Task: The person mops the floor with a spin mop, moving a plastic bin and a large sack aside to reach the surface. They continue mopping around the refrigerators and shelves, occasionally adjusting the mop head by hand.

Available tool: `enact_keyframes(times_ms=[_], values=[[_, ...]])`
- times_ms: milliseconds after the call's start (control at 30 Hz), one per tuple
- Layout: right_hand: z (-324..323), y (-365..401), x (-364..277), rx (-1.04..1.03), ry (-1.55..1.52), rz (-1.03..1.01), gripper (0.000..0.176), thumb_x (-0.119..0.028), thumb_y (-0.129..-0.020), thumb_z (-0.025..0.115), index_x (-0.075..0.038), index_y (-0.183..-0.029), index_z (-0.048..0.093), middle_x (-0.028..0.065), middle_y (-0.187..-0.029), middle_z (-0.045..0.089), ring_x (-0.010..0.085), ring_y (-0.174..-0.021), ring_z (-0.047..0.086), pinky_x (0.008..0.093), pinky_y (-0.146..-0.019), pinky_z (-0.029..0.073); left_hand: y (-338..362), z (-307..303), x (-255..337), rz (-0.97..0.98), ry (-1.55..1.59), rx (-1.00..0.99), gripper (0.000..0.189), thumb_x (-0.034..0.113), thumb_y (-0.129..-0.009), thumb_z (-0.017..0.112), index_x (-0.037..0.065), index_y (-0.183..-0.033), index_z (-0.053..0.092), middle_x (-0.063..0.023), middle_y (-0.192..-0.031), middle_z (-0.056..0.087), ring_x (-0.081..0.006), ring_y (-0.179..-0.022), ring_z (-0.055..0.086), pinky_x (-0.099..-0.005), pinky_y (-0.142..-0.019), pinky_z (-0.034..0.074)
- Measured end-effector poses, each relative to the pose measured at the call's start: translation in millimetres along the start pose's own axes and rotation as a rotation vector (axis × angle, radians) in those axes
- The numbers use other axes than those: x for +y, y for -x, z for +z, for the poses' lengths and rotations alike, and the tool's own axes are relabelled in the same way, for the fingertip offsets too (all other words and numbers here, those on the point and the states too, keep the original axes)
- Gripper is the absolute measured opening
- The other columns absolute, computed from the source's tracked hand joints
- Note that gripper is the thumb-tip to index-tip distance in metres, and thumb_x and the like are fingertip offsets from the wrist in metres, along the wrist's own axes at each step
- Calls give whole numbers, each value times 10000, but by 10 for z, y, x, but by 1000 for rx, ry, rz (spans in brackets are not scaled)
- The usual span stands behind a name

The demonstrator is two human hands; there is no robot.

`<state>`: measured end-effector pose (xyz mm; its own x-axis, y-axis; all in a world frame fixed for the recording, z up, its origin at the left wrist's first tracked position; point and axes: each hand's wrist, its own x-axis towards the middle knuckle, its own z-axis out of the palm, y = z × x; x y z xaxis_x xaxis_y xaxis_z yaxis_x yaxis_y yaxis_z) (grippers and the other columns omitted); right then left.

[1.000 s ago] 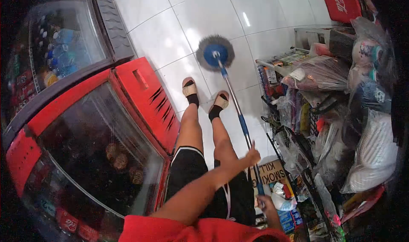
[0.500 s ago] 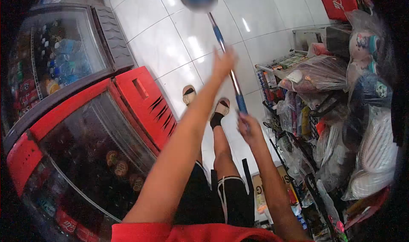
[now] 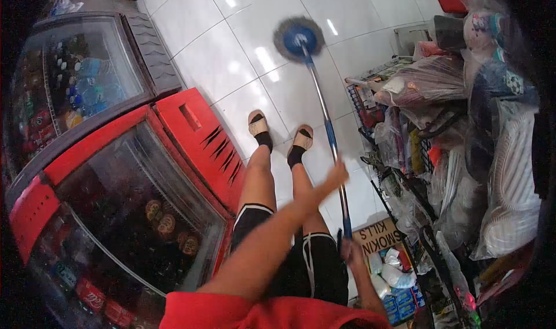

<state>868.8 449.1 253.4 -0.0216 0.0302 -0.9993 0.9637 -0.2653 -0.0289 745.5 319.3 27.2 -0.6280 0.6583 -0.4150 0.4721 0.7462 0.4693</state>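
A round spin mop [image 3: 301,38] with a blue plate and grey fringe rests on the white tiled floor ahead of my feet. Its long silver and blue pole slants down toward my right side. My left hand [image 3: 334,177] crosses over my legs and is closed around the middle of the pole. Lower down, beside my right thigh, my right hand [image 3: 351,251] grips the pole's end, its fingers partly hidden.
On the left stand a red drinks fridge [image 3: 200,138] and a glass-door cooler [image 3: 87,68]. A wire rack [image 3: 370,97] with plastic-wrapped goods lines the right. A cardboard box [image 3: 376,233] holding packets sits by my right hand. White tiles [image 3: 231,51] run between.
The mop head has come back toward me and slightly right, down from the top of the view. Both hands have drawn back toward my body with the pole.
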Motion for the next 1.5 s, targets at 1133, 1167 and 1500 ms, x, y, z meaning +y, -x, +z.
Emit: enact_keyframes(times_ms=[1133,1167,1500], values=[[-1684,924,435,164,804,186,80,-76,-679,573,-31,-710,514,11,-531,455,97,-394,432,239,-355,340,29,144,2115,288,110,-411,315,373,-610,671,195,-867,629,18,-732,561,-161,-736,529,-375,-708,353],[-2107,953,529,149,977,243,77,-81,-673,573,-29,-678,516,17,-523,462,100,-405,446,243,-361,344,85,72,2307,279,261,-473,457,470,-514,742,187,-862,656,23,-805,616,-183,-847,554,-361,-740,331],[-387,-547,113,81,1133,-586,263,-114,-649,586,45,-850,525,146,-664,538,220,-637,538,324,-593,432,275,787,-32,-139,167,219,44,129,-627,572,101,-607,598,-92,-668,590,-257,-686,576,-382,-584,439]])
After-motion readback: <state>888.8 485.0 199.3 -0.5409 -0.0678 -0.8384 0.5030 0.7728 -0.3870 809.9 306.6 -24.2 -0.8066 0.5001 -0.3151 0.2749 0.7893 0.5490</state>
